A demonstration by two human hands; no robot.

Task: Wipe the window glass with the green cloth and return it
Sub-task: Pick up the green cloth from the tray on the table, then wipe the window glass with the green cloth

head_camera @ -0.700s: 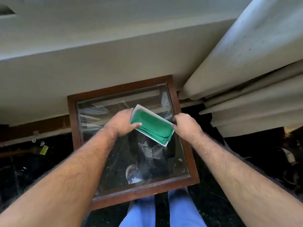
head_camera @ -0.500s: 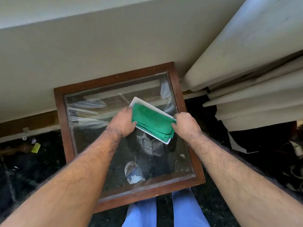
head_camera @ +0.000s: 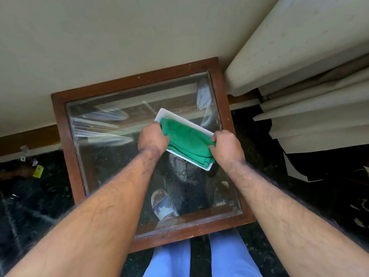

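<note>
A brown wooden frame (head_camera: pixel 63 148) holds the window glass (head_camera: pixel 111 176), lying flat below me. On the glass rests a white tray (head_camera: pixel 180 116) with the folded green cloth (head_camera: pixel 187 140) in it. My left hand (head_camera: pixel 152 139) grips the cloth's left edge, thumb on top. My right hand (head_camera: pixel 226 146) pinches the cloth's right edge at the tray's right side. Both forearms reach in from the bottom corners.
A pale wall (head_camera: pixel 119 47) runs behind the frame. Stacked off-white boards (head_camera: pixel 309 108) lean at the right. The floor (head_camera: pixel 30 196) is dark, with small litter (head_camera: pixel 38 170) at the left. My blue trouser legs (head_camera: pixel 199 256) show at the bottom edge.
Both hands have closed in on the cloth's two edges in the tray. The camera view has shifted, so the frame sits lower and more central.
</note>
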